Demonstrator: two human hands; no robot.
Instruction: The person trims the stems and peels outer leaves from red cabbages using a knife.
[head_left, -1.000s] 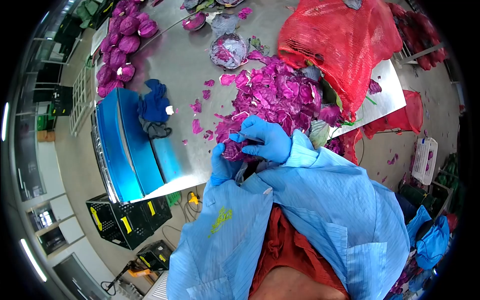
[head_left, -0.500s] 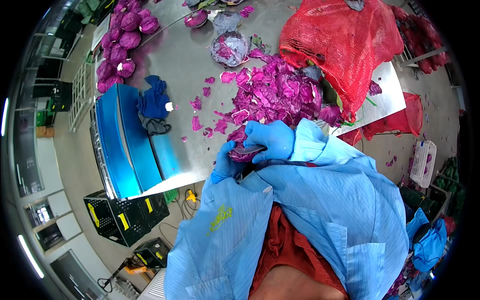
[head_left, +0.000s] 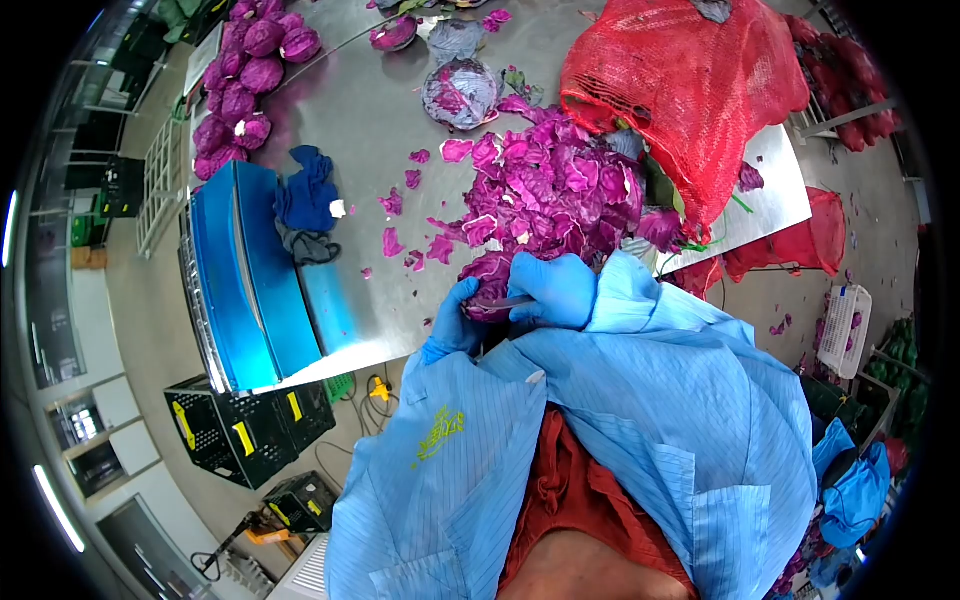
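Note:
A red cabbage [head_left: 488, 276] is held close to my body at the table's near edge. My left hand [head_left: 457, 322], in a blue glove, is wrapped round its left side. In my right hand [head_left: 556, 290], also gloved, is a knife [head_left: 497, 303], its blade lying across the near face of the cabbage. The knife's handle is hidden in my fist. Just beyond my hands lies a heap of purple cabbage leaves and trimmings [head_left: 550, 185]. Smaller scraps are scattered to its left.
A red mesh sack [head_left: 690, 90] lies at the right of the steel table [head_left: 370, 110]. Several cabbages [head_left: 238, 100] are piled at the far left, behind a blue box [head_left: 250, 280] and dark blue cloth [head_left: 308, 188]. An untrimmed cabbage [head_left: 460, 94] sits beyond the heap.
My right hand has moved slightly down and right with the knife. More of the cabbage's top shows between my hands. My left hand keeps its hold.

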